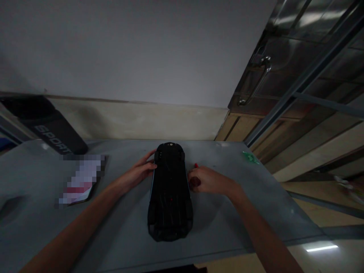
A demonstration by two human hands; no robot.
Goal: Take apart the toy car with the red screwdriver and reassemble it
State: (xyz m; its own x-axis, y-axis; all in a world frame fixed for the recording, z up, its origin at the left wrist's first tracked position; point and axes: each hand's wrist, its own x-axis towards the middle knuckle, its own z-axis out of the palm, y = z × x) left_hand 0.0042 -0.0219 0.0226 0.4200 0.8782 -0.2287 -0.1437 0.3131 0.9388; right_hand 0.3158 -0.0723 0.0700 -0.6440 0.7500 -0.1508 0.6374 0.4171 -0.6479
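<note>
A black toy car [170, 189] lies upside down on the grey table, its dark underside facing up. My left hand [141, 169] grips the car's far left side, with the thumb on its edge and the other fingers partly hidden. Close against the car's right side, my right hand [209, 179] is closed around a small object with a red end [196, 165]. Most of that object is hidden by the fingers, so I cannot make out its kind.
On the left of the grey table [222, 231] lies a blurred phone-like item [82, 178]. A dark case marked SPORT [54, 131] stands behind it. Green crumpled plastic [250, 157] is at the far right. A wall [142, 121] borders the back; a metal frame [284, 98] rises at right.
</note>
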